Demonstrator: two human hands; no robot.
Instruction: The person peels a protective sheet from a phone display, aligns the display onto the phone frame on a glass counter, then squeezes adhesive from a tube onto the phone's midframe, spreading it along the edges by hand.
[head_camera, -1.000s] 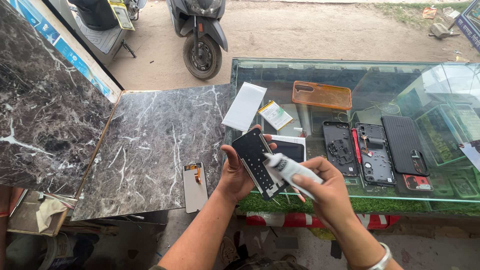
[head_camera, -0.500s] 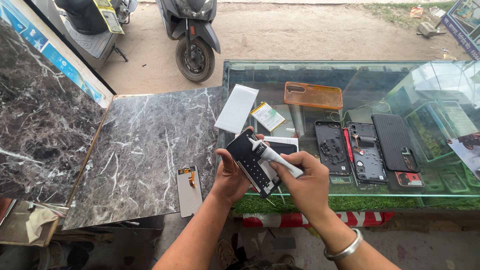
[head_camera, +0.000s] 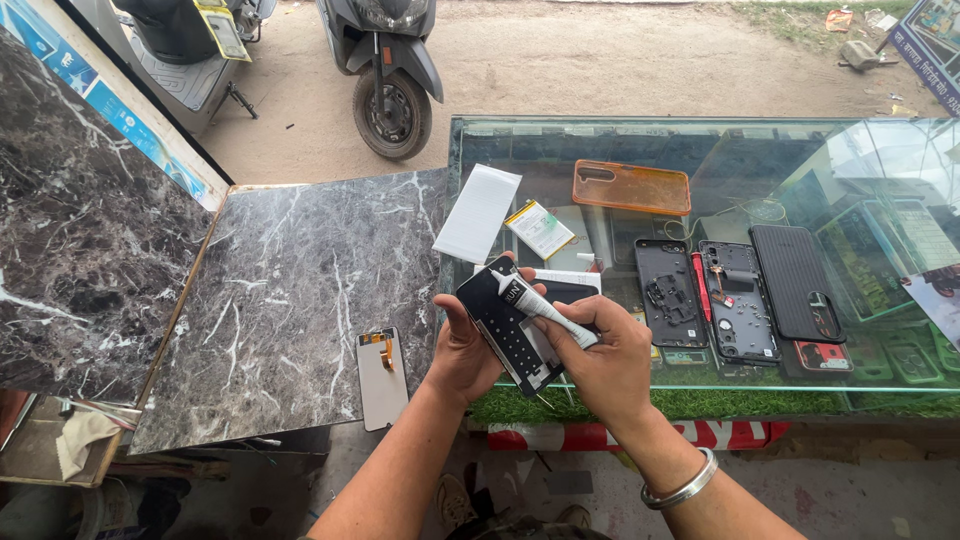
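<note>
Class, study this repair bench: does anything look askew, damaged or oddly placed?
Yes. A detached phone screen lies on the marble slab with its lower end overhanging the edge. The left hand holds an opened phone frame; the right hand holds a glue tube against it.

Bright, even daylight, sharp focus throughout, sky glare on the glass counter, slight wide-angle bending at edges.

Black phone frame, white glue tube, translucent orange case, grey-veined dark marble slab.

Left hand cupped, palm up; right hand fisted beside it, forearms converging
</note>
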